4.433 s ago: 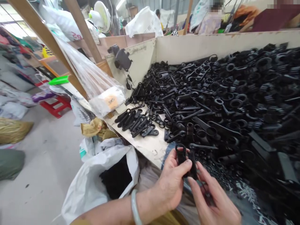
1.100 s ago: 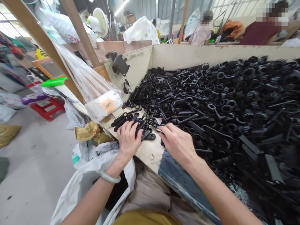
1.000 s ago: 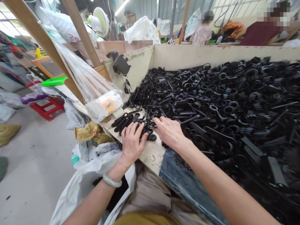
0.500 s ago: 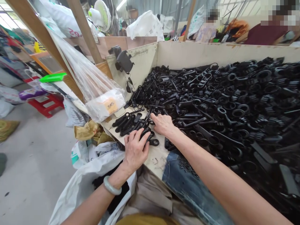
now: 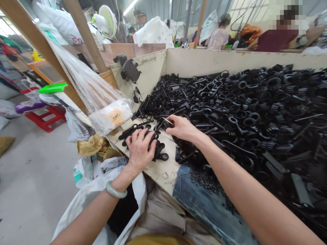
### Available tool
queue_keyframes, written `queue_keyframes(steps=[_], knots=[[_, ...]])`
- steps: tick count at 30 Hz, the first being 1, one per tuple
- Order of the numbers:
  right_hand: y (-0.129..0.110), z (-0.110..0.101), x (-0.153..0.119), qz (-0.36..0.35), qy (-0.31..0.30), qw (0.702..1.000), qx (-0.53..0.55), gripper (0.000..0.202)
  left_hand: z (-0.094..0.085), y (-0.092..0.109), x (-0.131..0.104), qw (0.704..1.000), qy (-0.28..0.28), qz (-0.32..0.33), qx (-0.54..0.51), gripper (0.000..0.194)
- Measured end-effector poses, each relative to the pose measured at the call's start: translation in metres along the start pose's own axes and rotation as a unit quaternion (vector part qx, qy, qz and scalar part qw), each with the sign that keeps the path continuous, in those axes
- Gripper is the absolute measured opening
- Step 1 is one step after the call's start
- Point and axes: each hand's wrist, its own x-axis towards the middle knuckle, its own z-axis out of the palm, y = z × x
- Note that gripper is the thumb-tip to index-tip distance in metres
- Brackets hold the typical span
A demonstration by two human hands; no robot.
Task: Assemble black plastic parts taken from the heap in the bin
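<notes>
My left hand (image 5: 140, 146) lies palm down with spread fingers over a small group of black plastic parts (image 5: 160, 156), flat pieces with ringed ends, on the pale tabletop (image 5: 166, 170). A jade-like bangle (image 5: 116, 190) circles my left wrist. My right hand (image 5: 182, 127) is just right of that group, at the edge of a big heap of black plastic parts (image 5: 219, 98). Its thumb and index finger are pinched together at a thin, silvery blade-like tool (image 5: 167, 120); most of it is hidden by the fingers.
An open white sack (image 5: 76, 207) with black contents stands below the table edge at left. Blue cloth (image 5: 194, 197) covers the near edge, with small black bits on it. A clear plastic bag (image 5: 109, 115) hangs at left. Co-workers (image 5: 276, 39) sit beyond the bin wall (image 5: 230, 58).
My left hand has slid slightly left over the small group of parts. My right hand has turned, and the thin silvery tool now shows at its fingertips. The view has shifted slightly.
</notes>
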Motion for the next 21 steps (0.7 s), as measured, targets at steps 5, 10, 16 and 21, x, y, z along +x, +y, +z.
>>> queue_keyframes(steps=[5,10,16,21], knots=[[0.014,-0.044,-0.042,-0.011,0.090,0.991,0.095,0.032,0.007,0.004,0.072,0.986,-0.143,0.023,0.078,0.038],[0.040,-0.085,-0.112,0.024,0.171,0.982,0.072,0.034,0.041,0.011,0.117,0.976,-0.210,0.017,0.050,0.049],[0.079,-0.092,-0.159,0.058,0.200,0.969,-0.132,0.034,0.050,0.010,0.132,0.976,-0.216,-0.002,-0.025,0.062],[0.100,-0.077,-0.155,0.063,0.180,0.942,-0.278,0.041,0.027,0.038,0.121,0.971,-0.164,-0.013,-0.175,0.053]])
